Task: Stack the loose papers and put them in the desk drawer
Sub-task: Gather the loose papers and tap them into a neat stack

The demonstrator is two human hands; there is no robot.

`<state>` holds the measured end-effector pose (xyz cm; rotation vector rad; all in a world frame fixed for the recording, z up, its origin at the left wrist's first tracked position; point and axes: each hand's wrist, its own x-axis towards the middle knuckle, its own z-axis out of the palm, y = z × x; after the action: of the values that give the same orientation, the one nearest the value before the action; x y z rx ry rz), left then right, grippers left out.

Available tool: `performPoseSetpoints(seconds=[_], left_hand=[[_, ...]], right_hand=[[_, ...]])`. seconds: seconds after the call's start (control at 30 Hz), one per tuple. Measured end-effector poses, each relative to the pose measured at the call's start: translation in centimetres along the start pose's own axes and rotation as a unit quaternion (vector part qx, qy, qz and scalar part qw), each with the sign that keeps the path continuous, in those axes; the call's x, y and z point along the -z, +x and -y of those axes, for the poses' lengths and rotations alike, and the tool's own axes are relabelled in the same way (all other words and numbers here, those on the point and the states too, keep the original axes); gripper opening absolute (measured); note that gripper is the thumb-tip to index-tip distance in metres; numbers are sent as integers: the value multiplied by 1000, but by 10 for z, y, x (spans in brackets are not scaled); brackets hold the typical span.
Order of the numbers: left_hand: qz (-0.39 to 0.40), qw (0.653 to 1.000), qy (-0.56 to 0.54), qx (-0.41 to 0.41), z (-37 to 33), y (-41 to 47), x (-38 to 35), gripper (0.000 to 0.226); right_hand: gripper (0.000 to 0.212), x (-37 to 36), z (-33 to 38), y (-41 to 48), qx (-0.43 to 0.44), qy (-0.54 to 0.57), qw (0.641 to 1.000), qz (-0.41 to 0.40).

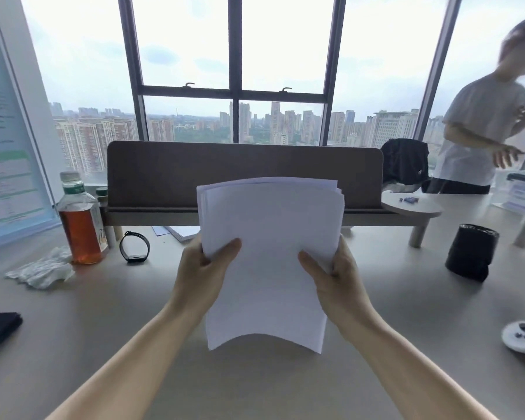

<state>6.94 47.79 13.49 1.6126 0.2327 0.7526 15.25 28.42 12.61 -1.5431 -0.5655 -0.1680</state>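
Observation:
A stack of white papers [270, 231] stands upright above the middle of the desk, its top edges slightly uneven and its bottom edge curling toward me. My left hand [200, 274] grips its left side, thumb across the front sheet. My right hand [334, 277] grips the right side in the same way. A few more sheets [181, 232] lie flat on the desk behind the stack, under the shelf. No drawer is in view.
A bottle of amber drink [81, 222], a crumpled tissue [41, 269] and a black wristband [134, 247] sit at left. A dark felt divider [243, 174] on a raised shelf runs across the back. A black cylinder [470, 256] stands at right. Another person [479, 128] stands far right.

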Motion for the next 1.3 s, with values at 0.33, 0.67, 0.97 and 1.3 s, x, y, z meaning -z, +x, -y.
performPoseSetpoints(seconds=[0.33,0.67,0.97,1.3], left_hand=[[-10,998,-47,-34,-4,-4,3,17],[-91,872,327,-354,-67,9,-8,78],[126,734,551,-376,-117,19,-35,69],[21,831,378,-407,-95,15,-15,72]], right_hand=[[28,8,4,0,-7,1,1000,-12],[33,15,-3,-1,-19,17,1000,16],[36,19,3,-6,-19,60,997,47],[32,16,-2,-4,-2,50,998,40]])
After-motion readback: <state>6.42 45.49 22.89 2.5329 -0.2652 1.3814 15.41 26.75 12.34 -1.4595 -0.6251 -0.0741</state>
